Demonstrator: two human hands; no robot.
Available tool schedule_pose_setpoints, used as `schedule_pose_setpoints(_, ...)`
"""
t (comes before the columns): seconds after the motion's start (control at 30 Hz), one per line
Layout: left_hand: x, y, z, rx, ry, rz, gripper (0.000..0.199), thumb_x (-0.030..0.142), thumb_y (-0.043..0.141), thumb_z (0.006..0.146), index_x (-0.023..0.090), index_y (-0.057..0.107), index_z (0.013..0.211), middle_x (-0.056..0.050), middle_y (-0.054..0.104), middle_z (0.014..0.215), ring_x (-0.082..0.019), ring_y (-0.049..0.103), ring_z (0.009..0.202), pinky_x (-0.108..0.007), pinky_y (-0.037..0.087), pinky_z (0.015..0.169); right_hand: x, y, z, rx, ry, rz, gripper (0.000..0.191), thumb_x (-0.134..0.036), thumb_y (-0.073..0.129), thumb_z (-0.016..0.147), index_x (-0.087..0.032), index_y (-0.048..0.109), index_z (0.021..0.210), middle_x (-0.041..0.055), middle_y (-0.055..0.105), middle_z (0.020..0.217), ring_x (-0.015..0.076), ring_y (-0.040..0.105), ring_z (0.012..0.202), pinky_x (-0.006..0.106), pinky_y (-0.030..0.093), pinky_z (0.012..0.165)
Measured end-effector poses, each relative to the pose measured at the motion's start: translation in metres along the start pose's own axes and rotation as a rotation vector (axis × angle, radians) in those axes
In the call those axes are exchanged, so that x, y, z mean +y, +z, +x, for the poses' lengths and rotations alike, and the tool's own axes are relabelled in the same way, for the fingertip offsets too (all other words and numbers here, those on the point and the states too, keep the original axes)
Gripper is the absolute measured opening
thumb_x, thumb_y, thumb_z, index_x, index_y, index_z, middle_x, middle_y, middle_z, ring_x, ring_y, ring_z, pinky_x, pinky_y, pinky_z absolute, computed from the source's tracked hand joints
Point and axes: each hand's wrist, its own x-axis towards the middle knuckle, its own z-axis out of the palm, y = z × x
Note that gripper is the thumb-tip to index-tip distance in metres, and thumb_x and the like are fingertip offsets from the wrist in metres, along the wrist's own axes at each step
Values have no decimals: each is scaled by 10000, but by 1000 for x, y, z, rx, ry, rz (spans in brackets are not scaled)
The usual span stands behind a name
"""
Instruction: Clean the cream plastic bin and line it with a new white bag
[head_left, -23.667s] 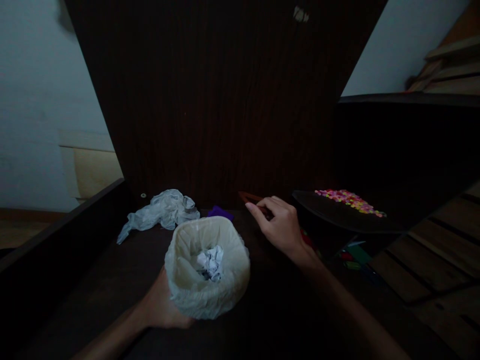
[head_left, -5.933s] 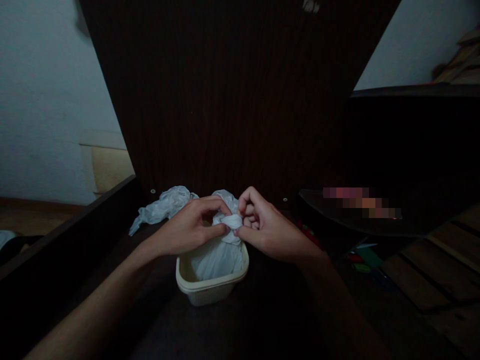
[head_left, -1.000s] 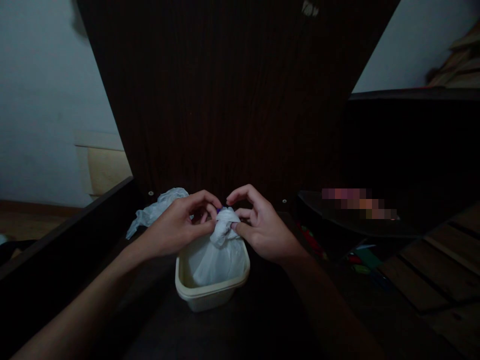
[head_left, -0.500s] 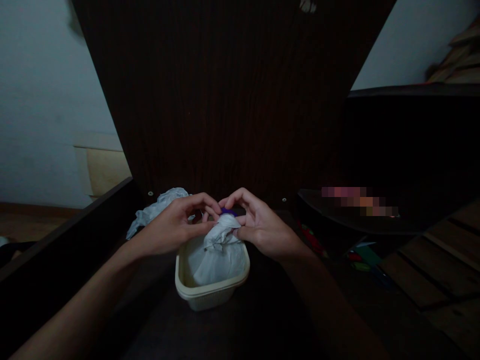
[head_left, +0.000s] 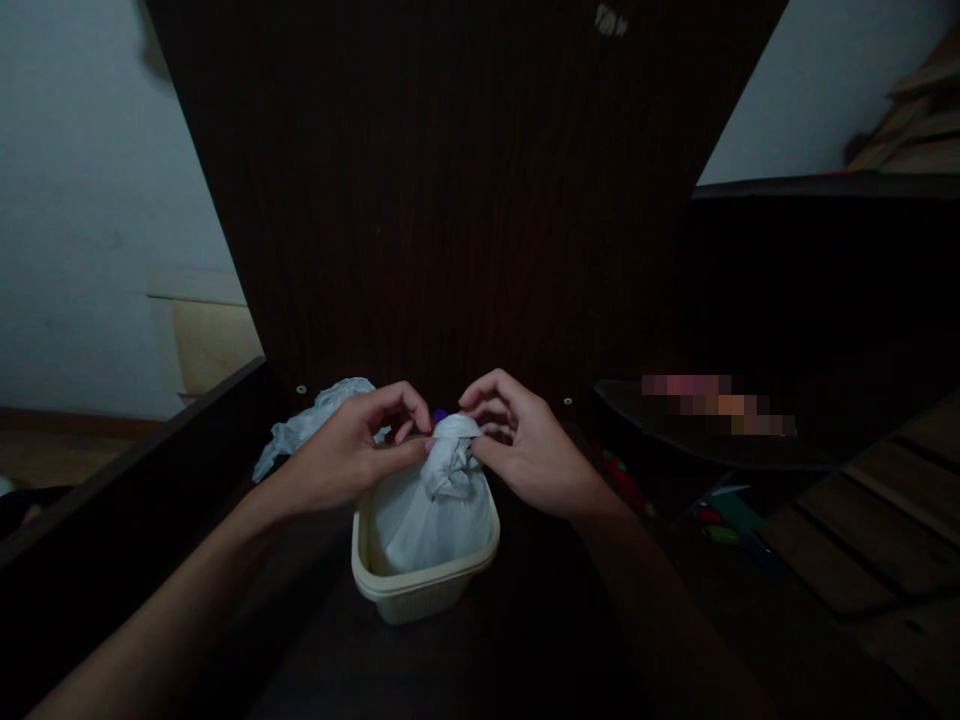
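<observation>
A white plastic bag (head_left: 431,525) stands in a small cream plastic tub (head_left: 424,590), its top twisted and folded over into a bunched knot. My left hand (head_left: 379,435) is closed at the left side of that bunched top, thumb tip against it and fingers curled behind. On the other side, my right hand (head_left: 521,445) pinches the bunch with its thumb, fingers bent around the back. Some of both hands' fingertips are hidden. Just behind the bunch, between the hands, a small purple piece (head_left: 441,414) shows; its kind cannot be made out.
Another crumpled pale plastic bag (head_left: 315,420) lies behind my left hand. A tall dark wooden panel (head_left: 465,200) rises behind the tub. Low dark boards (head_left: 135,450) run along the left. Small coloured items (head_left: 731,515) and wooden slats (head_left: 862,540) are at the right.
The bag's bunched top has shifted slightly right and now stands more upright. My fingers have spread farther apart behind it, and less of the purple piece shows.
</observation>
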Motion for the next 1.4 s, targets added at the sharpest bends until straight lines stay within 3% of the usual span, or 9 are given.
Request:
schedule_pose_setpoints(0.37, -2, 2, 2, -14, 27, 30, 159, 317, 658, 903, 167, 636, 854, 24, 549, 718, -116, 475, 635, -221, 397, 569, 1, 2, -1, -281, 256, 351, 288, -124, 639, 758, -218, 491, 985, -36, 650, 757, 123, 588, 620, 230, 409, 580)
schedule_pose_setpoints(0.53, 3, -5, -2, -132, 75, 83, 151, 254, 642, 905, 185, 672, 1036, -31, 662, 967, -159, 606, 829, -258, 499, 720, 3, -1, 1, -203, 232, 365, 326, -105, 620, 724, -221, 486, 998, -43, 670, 746, 118, 604, 639, 229, 430, 597)
schedule_pose_setpoints(0.63, 7, -7, -5, -187, 119, 162, 483, 182, 729, 801, 228, 598, 1263, -41, 650, 1173, -208, 631, 1034, -295, 523, 866, 1, -2, 2, -139, 214, 346, 316, -110, 649, 702, -212, 523, 973, -39, 652, 780, 117, 611, 694, 234, 452, 635)
schedule_pose_setpoints(0.7, 8, -7, -5, -169, 161, 218, 558, 197, 771, 780, 244, 577, 1301, -38, 644, 1183, -221, 627, 1077, -303, 517, 908, -1, -2, 2, -113, 193, 323, 299, -119, 679, 694, -206, 556, 952, -37, 632, 815, 115, 606, 731, 236, 463, 660)
schedule_pose_setpoints(0.87, 7, -9, -1, -80, 238, 228, 200, 178, 647, 894, 223, 694, 1083, -39, 670, 1084, -189, 651, 991, -284, 518, 872, -2, -3, 3, -120, 138, 265, 212, -113, 666, 727, -189, 590, 908, -35, 598, 845, 96, 577, 714, 231, 453, 657)
schedule_pose_setpoints(1.07, 6, -14, 0, -10, 102, 42, 56, 213, 661, 848, 178, 701, 866, -34, 707, 928, -173, 661, 842, -249, 516, 740, 5, 2, 0, -185, 107, 191, 161, -160, 666, 786, -193, 585, 921, -26, 594, 834, 99, 533, 662, 226, 395, 574)
schedule_pose_setpoints(1.2, 7, -11, 2, 67, -102, -118, 147, 284, 749, 775, 174, 684, 847, -2, 679, 793, -153, 625, 716, -233, 500, 640, 7, 3, -1, -161, 21, -150, 123, -137, 655, 786, -197, 595, 874, 0, 600, 845, 137, 538, 731, 271, 425, 646)
schedule_pose_setpoints(1.3, 11, -6, 2, 114, -172, -214, 240, 319, 810, 746, 182, 693, 904, -7, 703, 844, -167, 650, 751, -252, 525, 657, 2, 1, -1, -103, -30, -373, 95, -151, 680, 780, -192, 606, 822, 13, 583, 827, 163, 545, 749, 304, 426, 670)
schedule_pose_setpoints(1.4, 15, 0, 1, 166, -186, -301, 330, 296, 829, 739, 193, 669, 1008, -24, 711, 946, -183, 677, 823, -264, 554, 686, -5, 1, -3, -64, -45, -248, 217, -201, 721, 784, -196, 641, 986, 32, 650, 935, 185, 602, 835, 317, 471, 725)
